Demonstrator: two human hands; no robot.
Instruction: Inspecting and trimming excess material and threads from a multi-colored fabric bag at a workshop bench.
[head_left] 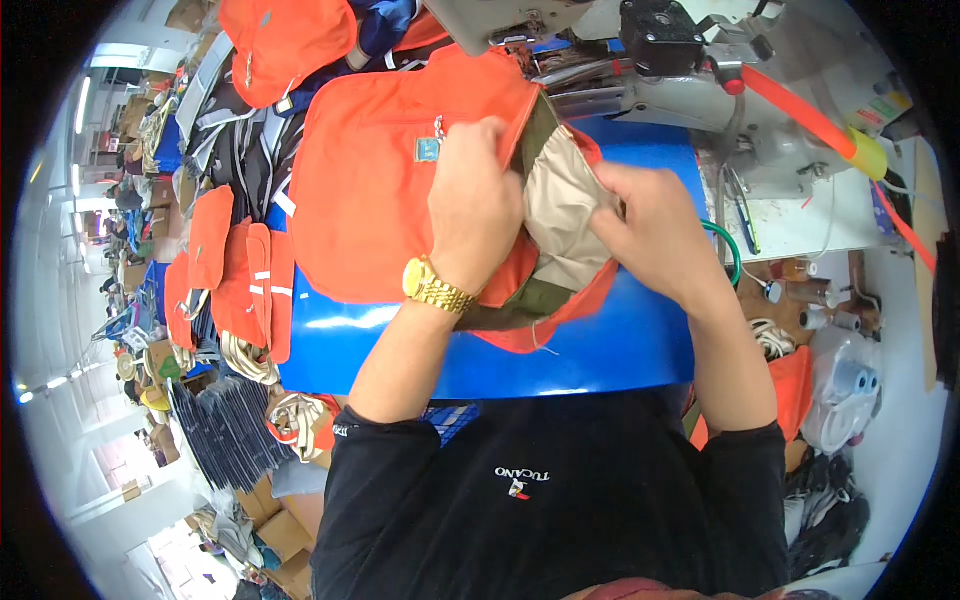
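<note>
An orange fabric bag [360,210] lies on the blue work surface, its opening turned toward the right. Beige lining [560,205] and an olive-green inner band [540,300] show inside the mouth. With fingers curled, my left hand [474,200] grips the bag's orange edge beside the opening; a gold watch [437,286] is on that wrist. My right hand [650,222], slightly blurred, pinches the far right rim of the bag by the lining. On the front panel there is a small blue label [428,149] near a zip pull [439,127]. Both hands partly hide the rim.
A sewing machine [600,95] stands behind the bag, with an orange-red tube [800,115] at its right. The blue surface [600,360] ends near my body. Orange pieces [240,285] and dark straps [240,160] are piled at left; stacked dark panels [225,430] sit lower left.
</note>
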